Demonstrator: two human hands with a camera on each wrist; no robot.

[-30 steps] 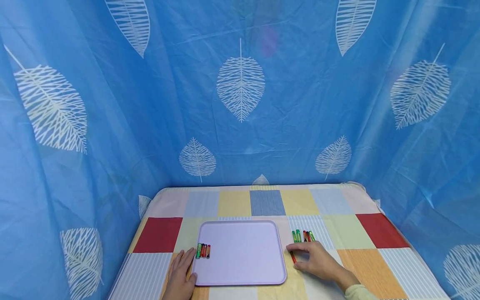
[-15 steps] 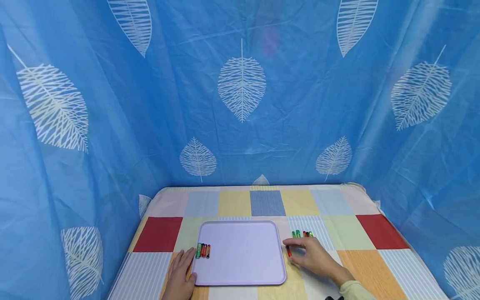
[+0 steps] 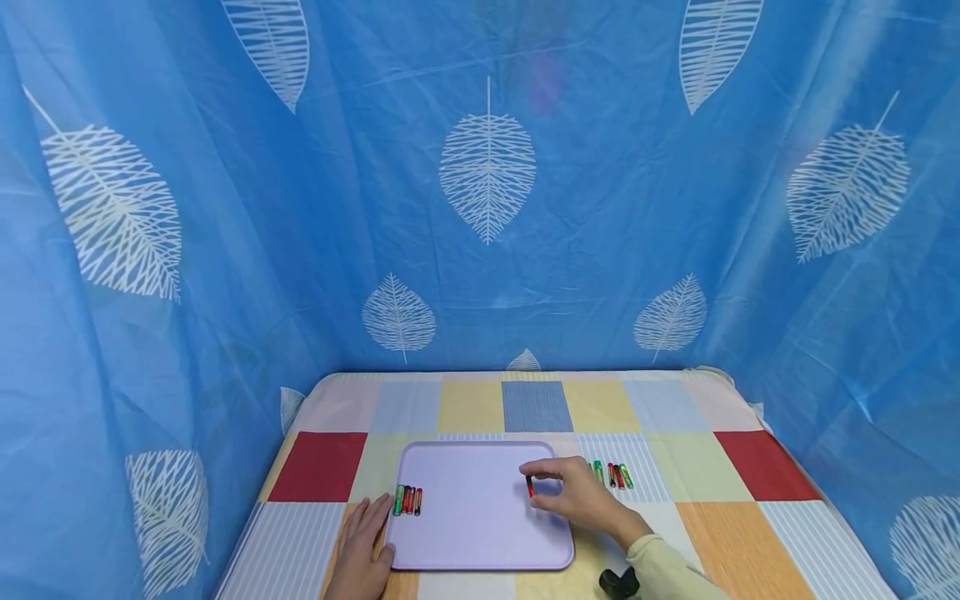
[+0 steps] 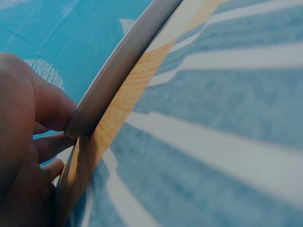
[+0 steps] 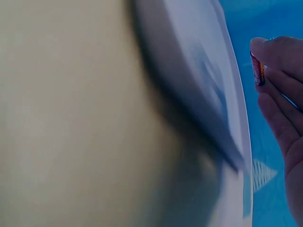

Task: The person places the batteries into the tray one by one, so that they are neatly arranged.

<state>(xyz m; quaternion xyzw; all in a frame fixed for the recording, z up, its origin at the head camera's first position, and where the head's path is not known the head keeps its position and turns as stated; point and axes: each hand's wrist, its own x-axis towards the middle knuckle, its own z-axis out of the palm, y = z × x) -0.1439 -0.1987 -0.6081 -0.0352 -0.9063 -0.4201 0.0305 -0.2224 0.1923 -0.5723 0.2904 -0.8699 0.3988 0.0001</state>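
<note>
Right fingertips [image 3: 536, 469] pinch battery [image 3: 530, 487] between them

I count ten batteries [image 3: 410, 501], two hands, one tray [image 3: 472, 557] and one bench [image 3: 720, 533]. On the tray are four: one green battery [image 3: 399, 500] and three red ones. My right hand [image 3: 583, 498] pinches one red-and-black battery [image 3: 530, 487]; my left hand [image 3: 362, 550] has none. Beside the tray I make out five: three green batteries [image 3: 598, 472], one partly hidden, and two red batteries [image 3: 619, 477].
</note>
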